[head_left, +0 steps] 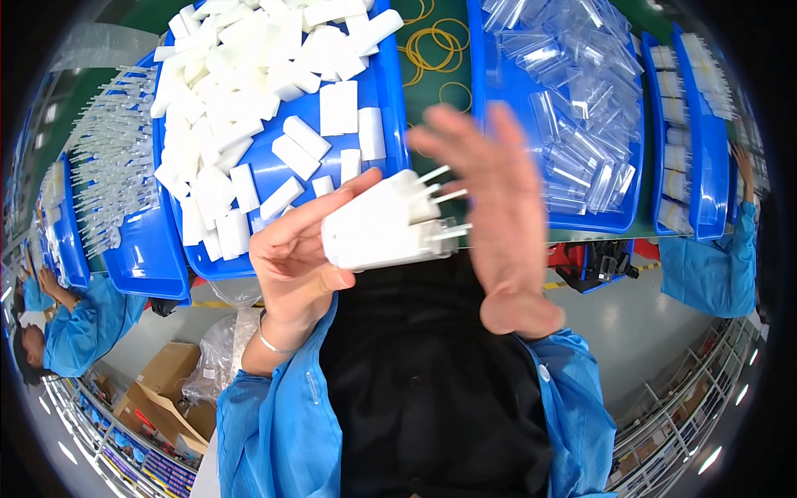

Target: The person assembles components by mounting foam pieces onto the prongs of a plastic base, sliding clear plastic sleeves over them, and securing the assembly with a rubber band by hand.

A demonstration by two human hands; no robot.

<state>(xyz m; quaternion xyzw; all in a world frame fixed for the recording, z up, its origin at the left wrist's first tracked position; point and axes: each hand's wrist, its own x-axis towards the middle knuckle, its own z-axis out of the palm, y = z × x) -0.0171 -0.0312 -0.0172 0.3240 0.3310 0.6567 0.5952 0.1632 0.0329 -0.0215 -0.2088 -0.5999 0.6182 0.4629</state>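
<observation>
My left hand [286,253] is closed around a stack of white plastic casings [365,232], thumb below and fingers above. Thin white rods [452,197] stick out of the stack's right end, and a clear part sits at its lower right corner. Just right of those rod tips, my right hand [510,207] is raised with its fingers spread. Motion blurs it, but I see nothing in it. Behind my left hand, a blue tray [257,162] bears a heap of white casings [237,75]. Clear plastic sleeves [581,100] fill another blue tray [627,203] behind my right hand.
Yellow rubber bands [440,46] lie on the green table between the trays. Many thin white rods [112,158] bristle at the left, and more blue trays [710,183] stand at the right. People in blue sleeves [710,266] work on both sides. A cardboard box [170,373] is on the floor.
</observation>
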